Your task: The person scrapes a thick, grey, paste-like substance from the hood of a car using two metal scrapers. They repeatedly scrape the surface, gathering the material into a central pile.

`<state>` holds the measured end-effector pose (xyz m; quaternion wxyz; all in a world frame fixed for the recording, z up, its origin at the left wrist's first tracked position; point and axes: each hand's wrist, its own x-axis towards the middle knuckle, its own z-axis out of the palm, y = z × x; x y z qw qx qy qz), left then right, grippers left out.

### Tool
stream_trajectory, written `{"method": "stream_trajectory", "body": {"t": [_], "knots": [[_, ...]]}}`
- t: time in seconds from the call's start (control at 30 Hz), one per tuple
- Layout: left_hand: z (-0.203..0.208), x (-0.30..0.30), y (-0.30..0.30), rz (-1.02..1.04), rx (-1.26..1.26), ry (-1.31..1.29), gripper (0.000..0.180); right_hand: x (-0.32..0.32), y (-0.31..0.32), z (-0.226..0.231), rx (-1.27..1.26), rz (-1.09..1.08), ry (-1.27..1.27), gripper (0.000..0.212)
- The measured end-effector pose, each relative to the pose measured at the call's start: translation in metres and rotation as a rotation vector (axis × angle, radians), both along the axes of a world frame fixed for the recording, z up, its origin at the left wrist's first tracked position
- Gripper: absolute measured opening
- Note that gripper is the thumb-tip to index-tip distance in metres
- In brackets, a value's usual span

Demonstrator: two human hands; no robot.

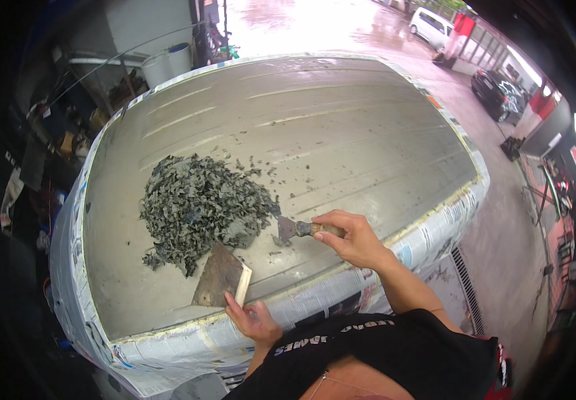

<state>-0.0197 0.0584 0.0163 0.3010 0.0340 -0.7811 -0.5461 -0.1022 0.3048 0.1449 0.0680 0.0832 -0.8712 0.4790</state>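
Observation:
On a wide vehicle roof (341, 143) lies a heap of dark grey paint scrapings (198, 207), with loose flakes scattered to its right. My right hand (353, 239) is closed around the handle of a putty knife (309, 229); its blade points left and touches the heap's right edge. In my left hand (254, 319) is a broad flat scraper (218, 279) with a pale strip along one edge. The scraper's dark, stained blade rests against the heap's near side.
Newspaper masking (434, 220) and plastic sheeting (74, 293) wrap the roof's border. White buckets (168, 63) stand beyond the far left corner. A floor grate (466, 287) runs at the right. Farther off are a black car (498, 93) and a white van (429, 28).

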Motion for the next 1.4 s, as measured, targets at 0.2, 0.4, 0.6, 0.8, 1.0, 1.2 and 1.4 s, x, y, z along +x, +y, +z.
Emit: {"method": "stream_trajectory", "body": {"t": [0.2,0.4,0.6,0.8,1.0,1.2,1.4], "knots": [[0.005,0.000,0.008,-0.042,-0.020,0.069,0.069,0.046,-0.007,-0.011,-0.390,-0.116,-0.008,0.034],[0.004,0.004,-0.002,-0.015,-0.066,0.109,0.070,0.052,-0.040,0.006,-0.714,-0.033,-0.042,0.039],[0.002,0.002,-0.001,0.002,-0.046,0.127,0.068,0.061,-0.068,0.077,-1.015,0.077,0.359,0.039],[0.001,0.003,0.014,-0.046,0.011,0.038,0.065,-0.010,-0.087,0.008,-0.568,0.132,0.063,0.027],[-0.006,0.002,-0.003,-0.015,-0.017,0.143,0.064,-0.003,-0.103,-0.045,-0.609,-0.029,-0.137,0.032],[-0.002,0.001,-0.016,-0.092,0.254,0.119,0.050,0.027,-0.081,-0.054,-0.462,-0.135,0.137,0.050],[0.058,-0.027,-0.053,0.074,0.305,0.223,0.039,0.041,-0.080,-0.039,-0.311,-0.161,0.090,0.049]]}}
